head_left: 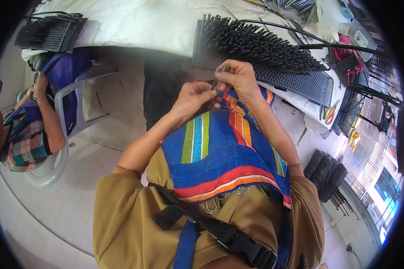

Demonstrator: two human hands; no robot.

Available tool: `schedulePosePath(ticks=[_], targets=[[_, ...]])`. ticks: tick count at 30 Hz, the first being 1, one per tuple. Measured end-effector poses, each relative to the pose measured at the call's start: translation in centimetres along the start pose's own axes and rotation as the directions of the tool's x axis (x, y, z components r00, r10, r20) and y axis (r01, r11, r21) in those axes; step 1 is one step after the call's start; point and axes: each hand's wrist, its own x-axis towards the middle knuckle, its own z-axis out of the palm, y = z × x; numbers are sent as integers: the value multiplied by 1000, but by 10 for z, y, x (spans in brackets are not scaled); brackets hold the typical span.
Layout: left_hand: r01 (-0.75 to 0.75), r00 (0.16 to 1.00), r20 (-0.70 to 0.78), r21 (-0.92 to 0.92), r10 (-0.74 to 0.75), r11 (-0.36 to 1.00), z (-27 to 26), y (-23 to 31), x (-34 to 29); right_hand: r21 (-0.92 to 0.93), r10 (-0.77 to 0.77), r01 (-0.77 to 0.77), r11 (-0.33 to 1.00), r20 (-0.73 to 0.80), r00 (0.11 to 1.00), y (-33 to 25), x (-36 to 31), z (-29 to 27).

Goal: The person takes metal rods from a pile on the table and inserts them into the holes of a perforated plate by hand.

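Observation:
Over my lap, my left hand [192, 99] and my right hand [240, 80] are closed close together on a small bunch of thin dark rods [216, 84]. The right fingers pinch the upper end, and the left thumb and fingers grip lower down. What exactly the rods are is too small to make out. Just beyond my hands, a black perforated metal rack [296, 85] lies on the table, with a dense mass of short black pieces [256, 42] standing up from it. A blue striped cloth [211, 148] covers my lap.
White covering drapes the table [134, 24]. Orange-handled scissors [330, 115] lie near its right edge. Another filled rack [51, 33] stands far left, by a co-worker [29, 130] next to a white plastic chair [60, 112]. More black racks [325, 172] sit on the floor at right.

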Motion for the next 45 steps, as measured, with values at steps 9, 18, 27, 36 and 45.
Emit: schedulePosePath(ticks=[9,18,27,36,45], targets=[[61,950,-297,-134,-98,989,-44,-18,14,-234,-650,606,760,-290,703,-32,5,30],[58,951,-283,-222,-121,973,-54,-20,19,-351,-752,667,657,-246,611,-36,11,32],[36,942,-314,-257,-118,966,-56,-24,19,-592,-784,584,556,-140,605,-34,19,37],[-10,965,-254,-264,-60,964,-64,-38,31,-798,-858,530,286,33,513,-44,18,37],[17,952,-297,-200,-77,980,-53,-24,15,-870,-836,410,274,-5,548,-42,13,42]])
